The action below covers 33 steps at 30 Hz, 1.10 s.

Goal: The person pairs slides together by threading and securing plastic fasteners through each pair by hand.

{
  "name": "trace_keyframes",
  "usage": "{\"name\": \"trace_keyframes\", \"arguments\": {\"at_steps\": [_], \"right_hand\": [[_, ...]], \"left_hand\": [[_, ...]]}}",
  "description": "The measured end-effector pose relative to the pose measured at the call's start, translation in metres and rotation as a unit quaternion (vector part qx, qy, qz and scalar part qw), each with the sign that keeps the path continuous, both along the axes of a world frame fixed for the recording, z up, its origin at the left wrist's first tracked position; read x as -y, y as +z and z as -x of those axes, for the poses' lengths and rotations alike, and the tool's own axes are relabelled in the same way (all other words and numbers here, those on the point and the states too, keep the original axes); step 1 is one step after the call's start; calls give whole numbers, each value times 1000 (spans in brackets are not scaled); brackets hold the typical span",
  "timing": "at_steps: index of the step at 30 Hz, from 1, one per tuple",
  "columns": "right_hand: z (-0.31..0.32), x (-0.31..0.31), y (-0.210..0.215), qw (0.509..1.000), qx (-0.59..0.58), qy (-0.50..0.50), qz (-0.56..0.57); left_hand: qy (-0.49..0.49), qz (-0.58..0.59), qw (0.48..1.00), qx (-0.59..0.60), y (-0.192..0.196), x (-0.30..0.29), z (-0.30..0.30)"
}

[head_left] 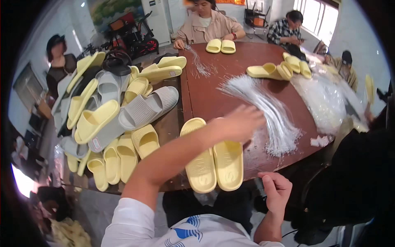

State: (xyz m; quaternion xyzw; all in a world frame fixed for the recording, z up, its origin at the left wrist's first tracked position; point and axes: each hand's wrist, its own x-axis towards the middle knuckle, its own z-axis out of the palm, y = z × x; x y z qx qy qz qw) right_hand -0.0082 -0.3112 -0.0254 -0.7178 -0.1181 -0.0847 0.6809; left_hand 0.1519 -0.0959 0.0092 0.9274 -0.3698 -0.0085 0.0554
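My left hand (242,121) reaches across the brown table toward a fanned bundle of thin white plastic ties (267,109); its fingers are blurred and spread, holding nothing I can see. Under my left forearm a pair of pale yellow slippers (214,164) lies side by side at the table's front edge. My right hand (276,191) hovers below the table edge, thumb and fingers pinched together, possibly on a thin tie, too small to tell.
A heap of yellow and grey slippers (119,115) covers the left. More yellow pairs lie at the far side (221,46) and right (279,69). Clear plastic bags (329,99) sit at the right. Other people sit around the round table (205,94).
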Motion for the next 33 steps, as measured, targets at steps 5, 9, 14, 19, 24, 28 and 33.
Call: {"name": "trace_keyframes", "arguments": {"at_steps": [5,9,14,19,24,28,33], "right_hand": [[26,37,-59,987,-156,27,40],[55,65,-67,970,-232,8,80],[80,73,-61,965,-215,-130,74],[89,76,-63,954,-195,-216,75],[84,48,-54,962,-141,-203,117],[43,4,-38,962,-18,-142,234],[-7,-46,-31,925,79,-118,351]], "left_hand": [[84,115,990,-4,-4,-118,23],[158,172,970,-74,-19,-150,39],[177,233,948,-125,-38,-150,48],[167,271,936,-147,-47,-151,47],[158,292,931,-154,-51,-142,43],[133,267,946,-126,-47,-125,40],[87,197,977,-2,-51,-124,4]]}}
